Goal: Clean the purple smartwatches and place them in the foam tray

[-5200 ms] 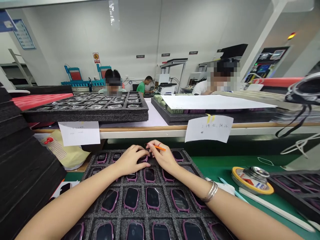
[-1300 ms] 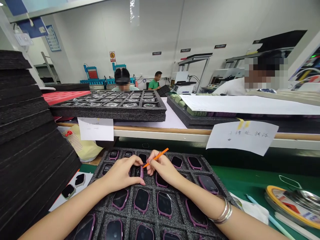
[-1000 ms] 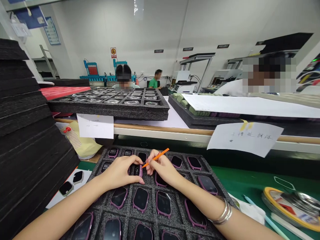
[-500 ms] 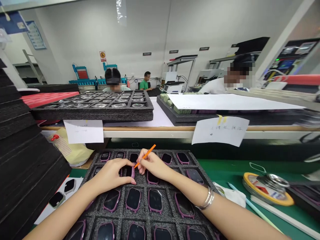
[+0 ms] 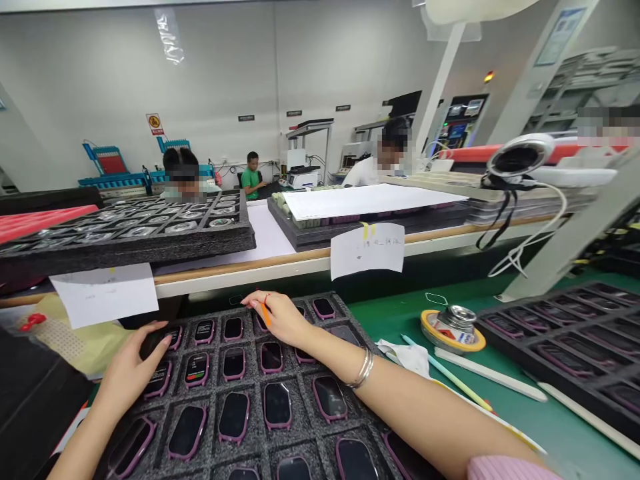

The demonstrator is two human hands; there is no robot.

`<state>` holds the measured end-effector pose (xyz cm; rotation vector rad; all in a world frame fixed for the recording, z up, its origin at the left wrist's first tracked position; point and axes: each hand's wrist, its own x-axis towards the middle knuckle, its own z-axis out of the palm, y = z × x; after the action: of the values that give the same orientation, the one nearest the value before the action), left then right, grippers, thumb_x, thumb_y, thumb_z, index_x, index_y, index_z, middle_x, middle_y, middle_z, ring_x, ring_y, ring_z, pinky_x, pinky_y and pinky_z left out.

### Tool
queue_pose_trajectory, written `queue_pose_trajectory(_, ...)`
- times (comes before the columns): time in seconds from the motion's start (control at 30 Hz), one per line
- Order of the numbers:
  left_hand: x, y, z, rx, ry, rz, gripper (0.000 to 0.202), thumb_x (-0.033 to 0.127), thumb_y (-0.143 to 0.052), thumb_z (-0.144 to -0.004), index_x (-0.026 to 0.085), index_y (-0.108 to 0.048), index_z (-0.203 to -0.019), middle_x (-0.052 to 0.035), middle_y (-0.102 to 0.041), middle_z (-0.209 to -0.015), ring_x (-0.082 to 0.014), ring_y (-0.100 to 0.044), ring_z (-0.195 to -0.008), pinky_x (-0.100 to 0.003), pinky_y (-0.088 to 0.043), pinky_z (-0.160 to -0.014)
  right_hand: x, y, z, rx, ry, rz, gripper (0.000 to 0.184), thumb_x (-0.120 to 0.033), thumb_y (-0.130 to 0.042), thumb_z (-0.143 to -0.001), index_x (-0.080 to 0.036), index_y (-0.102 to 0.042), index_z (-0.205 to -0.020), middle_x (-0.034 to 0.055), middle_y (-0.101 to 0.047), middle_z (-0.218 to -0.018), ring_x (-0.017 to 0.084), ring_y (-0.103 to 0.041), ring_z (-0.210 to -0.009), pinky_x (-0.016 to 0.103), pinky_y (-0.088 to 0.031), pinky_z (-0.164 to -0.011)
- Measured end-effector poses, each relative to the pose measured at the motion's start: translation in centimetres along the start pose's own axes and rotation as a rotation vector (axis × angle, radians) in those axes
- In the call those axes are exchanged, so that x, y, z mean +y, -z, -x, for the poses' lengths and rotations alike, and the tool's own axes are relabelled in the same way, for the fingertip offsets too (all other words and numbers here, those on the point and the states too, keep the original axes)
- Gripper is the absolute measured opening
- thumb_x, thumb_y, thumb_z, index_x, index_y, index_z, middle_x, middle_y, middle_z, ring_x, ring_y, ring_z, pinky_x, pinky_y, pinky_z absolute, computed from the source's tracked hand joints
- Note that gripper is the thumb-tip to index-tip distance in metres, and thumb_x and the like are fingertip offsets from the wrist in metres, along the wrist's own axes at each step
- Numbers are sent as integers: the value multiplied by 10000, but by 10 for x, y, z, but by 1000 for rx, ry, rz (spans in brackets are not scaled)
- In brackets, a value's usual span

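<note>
Bright, even light here, flat and white off the pale wall, and I can't see where it comes from. Shadows stay soft. Mild glare sits on the dark watch screens in the foam tray, and the steel tin throws a small glint. My right hand reads fairly sharp, only a little soft at the fingers. The foam stack sinks to near-black. Out at the edges the wide lens bends everything: the white column leans, and my right forearm swells toward the corner. Far back, a co-worker's head sits under a blocky mosaic.
</note>
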<state>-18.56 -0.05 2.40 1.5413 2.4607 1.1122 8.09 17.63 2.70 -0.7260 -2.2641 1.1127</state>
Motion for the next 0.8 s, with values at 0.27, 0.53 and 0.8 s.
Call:
queue_pose_trajectory(0.27,-21,-10,8,-61,147,138,657,649,-513,-870,229,-529,-1375,-124,-549,-1513,-361,-468,-1434,-551,-363,-1191,8,14,-6,-38,-184,578,306,-377,-618,-1003,-168,-637,-1225,93,-659,-1231,227,-670,-1051,447,-572,-912)
queue_pose_trajectory(0.53,-10,-23,18,-25,179,159,588,572,-527,-875,224,-503,-1349,-133,-544,-1505,-334,-450,-1448,-515,-328,-1211,6,19,7,-93,-168,797,301,-371,-622,-1002,-161,-639,-1217,90,-666,-1211,223,-675,-1036,440,-578,-900)
queue_pose_trajectory(0.8,16,-46,26,-33,139,115,511,526,-467,-927,247,-487,-1355,-129,-629,-1407,-323,-574,-1343,-466,-488,-1077,21,39,22,-73,-124,859,275,-364,-621,-1004,-155,-651,-1179,79,-683,-1158,208,-686,-992,423,-585,-877)
